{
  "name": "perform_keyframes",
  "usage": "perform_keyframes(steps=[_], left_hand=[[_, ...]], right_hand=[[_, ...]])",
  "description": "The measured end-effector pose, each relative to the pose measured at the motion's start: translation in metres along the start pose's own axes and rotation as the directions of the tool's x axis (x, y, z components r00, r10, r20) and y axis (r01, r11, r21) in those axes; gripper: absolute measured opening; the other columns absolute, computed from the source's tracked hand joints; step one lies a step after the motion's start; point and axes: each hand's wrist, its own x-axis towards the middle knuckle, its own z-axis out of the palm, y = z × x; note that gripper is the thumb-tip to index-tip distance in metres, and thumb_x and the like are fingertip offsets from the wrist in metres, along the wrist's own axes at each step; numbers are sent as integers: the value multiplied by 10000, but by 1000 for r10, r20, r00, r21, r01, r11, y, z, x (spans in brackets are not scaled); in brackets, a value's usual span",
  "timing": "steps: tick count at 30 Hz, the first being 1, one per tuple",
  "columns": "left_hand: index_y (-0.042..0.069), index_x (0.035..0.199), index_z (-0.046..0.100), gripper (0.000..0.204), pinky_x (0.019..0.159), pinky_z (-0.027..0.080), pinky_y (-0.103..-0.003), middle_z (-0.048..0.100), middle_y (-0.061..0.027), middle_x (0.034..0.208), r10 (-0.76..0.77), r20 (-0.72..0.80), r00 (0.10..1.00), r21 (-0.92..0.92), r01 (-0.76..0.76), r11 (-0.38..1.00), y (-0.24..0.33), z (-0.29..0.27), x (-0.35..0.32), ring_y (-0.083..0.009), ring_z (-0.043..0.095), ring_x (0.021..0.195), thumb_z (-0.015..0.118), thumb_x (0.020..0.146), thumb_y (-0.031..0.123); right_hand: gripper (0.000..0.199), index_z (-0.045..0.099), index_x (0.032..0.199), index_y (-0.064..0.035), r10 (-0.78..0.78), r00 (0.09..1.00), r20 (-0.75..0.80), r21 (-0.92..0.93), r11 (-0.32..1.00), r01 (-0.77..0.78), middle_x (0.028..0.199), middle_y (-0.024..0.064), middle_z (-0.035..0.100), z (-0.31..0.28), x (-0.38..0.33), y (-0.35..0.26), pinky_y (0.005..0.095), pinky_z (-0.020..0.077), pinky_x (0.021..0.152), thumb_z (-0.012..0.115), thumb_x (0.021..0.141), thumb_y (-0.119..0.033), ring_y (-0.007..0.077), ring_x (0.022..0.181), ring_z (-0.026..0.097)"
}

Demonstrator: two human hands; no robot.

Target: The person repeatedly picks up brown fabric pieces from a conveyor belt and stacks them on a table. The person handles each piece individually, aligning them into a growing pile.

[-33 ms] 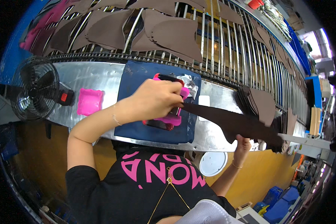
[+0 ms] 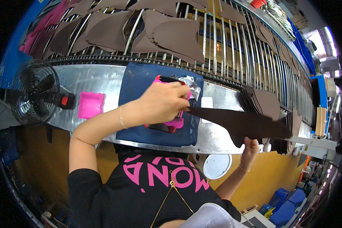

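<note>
A dark brown cut sheet piece [image 2: 241, 123] is stretched between my two hands over the metal table. My left hand [image 2: 165, 99] pinches its narrow left tip with closed fingers. Beneath that hand, a phone in a pink and black case [image 2: 161, 128] lies on a dark blue mat [image 2: 136, 85], mostly covered by the hand. At the lower edge of the sheet piece, my right hand [image 2: 250, 151] grips with thumb and fingers; part of its fingers is behind the piece. Just beyond the piece stands a stack of similar brown pieces [image 2: 264, 104].
Along the far side runs a rack of metal rods [image 2: 226, 49] bearing brown pieces [image 2: 174, 36]. A black fan [image 2: 35, 91] and a pink tray [image 2: 91, 105] stand at the left. A white card-like item [image 2: 207, 108] lies beside the mat. Below the table edge is a white round lid [image 2: 217, 166].
My left hand has shifted slightly right with the tip of the brown sheet piece. My right hand and the piece's wide end have also moved a little to the right.
</note>
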Motion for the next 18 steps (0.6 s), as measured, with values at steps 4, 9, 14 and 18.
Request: perform_keyframes(steps=[4, 9, 14, 18], left_hand=[[137, 999, 669, 311, 655, 509, -351, 560, -49, 955, 18, -115, 993, 32, -14, 999, 4, 2, 31, -239, 603, 848, 750, 701, 166], [142, 1183, 601, 468, 636, 511, -341, 553, -96, 1033, -250, -313, 916, -99, 231, 968, -10, -32, 22, -258, 605, 817, 755, 745, 193], [117, 1254, 575, 515, 552, 430, -260, 547, -69, 1021, -460, -324, 827, -186, 421, 888, -20, -52, -13, -154, 487, 612, 748, 769, 117], [112, 1266, 573, 514, 509, 341, -207, 535, -31, 1011, -573, -353, 740, -256, 513, 819, -30, -54, -40, -76, 353, 573, 739, 781, 74]], right_hand=[[59, 568, 949, -47, 138, 986, 95, 259, 953, -158, 813, -13, 574, -34, 26, 10, 193, 432, 654, 600, 916, -9, 50, 771, 517], [387, 423, 1310, -56, 217, 967, 134, 467, 847, -255, 1065, 51, 626, 29, 82, 17, 254, 512, 682, 536, 941, -31, 128, 894, 630], [313, 471, 1236, -70, 138, 970, 200, 735, 634, -241, 1082, 81, 596, 115, 172, 72, 312, 518, 772, 491, 938, 25, 184, 876, 583], [326, 471, 1219, -60, 267, 942, 205, 853, 423, -305, 1100, 126, 609, 174, 242, 117, 341, 574, 796, 437, 927, 81, 249, 954, 627]])
